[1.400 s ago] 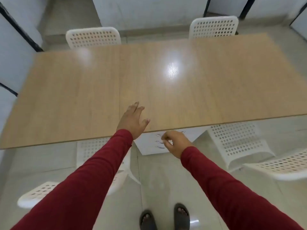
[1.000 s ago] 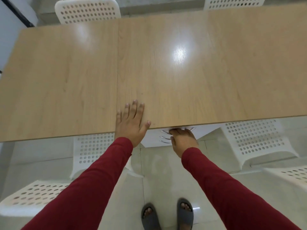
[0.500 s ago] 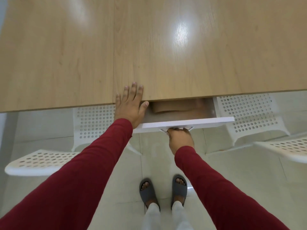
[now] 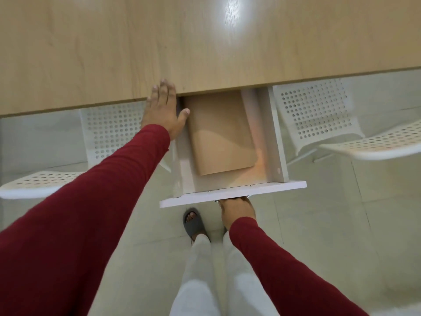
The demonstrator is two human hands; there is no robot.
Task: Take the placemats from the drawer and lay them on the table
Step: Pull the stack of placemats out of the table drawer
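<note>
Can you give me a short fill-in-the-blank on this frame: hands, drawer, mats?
1. The white drawer under the table is pulled ____.
2. The tan placemats lie inside the ____.
3. The left hand rests flat on the edge of the ____.
4. The handle at the drawer's front is gripped by the ____ hand.

Missing words: open; drawer; table; right
</note>
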